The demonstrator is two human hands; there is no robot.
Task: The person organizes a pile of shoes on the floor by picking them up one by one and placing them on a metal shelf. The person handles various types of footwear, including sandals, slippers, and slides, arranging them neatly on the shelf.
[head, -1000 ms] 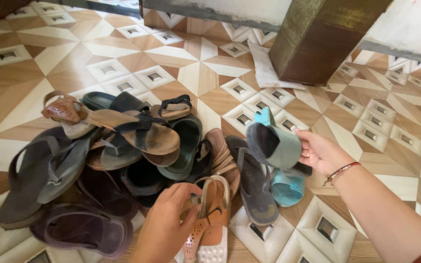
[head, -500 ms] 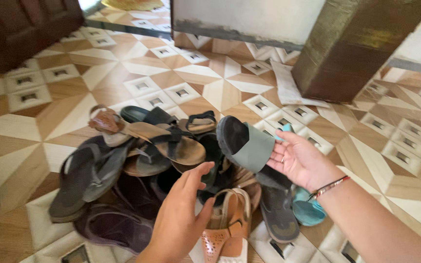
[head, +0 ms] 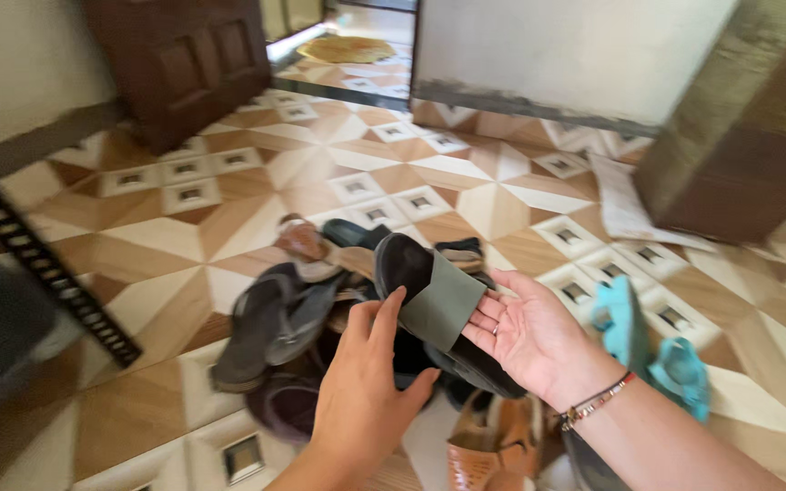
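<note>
Slide, a dark sandal with a grey-green band, is held up above the shoe pile, lying across the right hand. Its long axis runs from upper left, at the rounded end, down to lower right, where the other end sinks behind the palm. The right fingers are spread flat under the band rather than curled round it (more a cradle than a grip). The left hand stands just left of and below the slide, palm turned away, fingers loosely together and pointing up, tips at the band's edge; whether they touch it I cannot tell. So the slide lies up and right of the left fingers, and the right hand is the nearer, already bearing it. A teal sandal lies on the floor right of the slide
</note>
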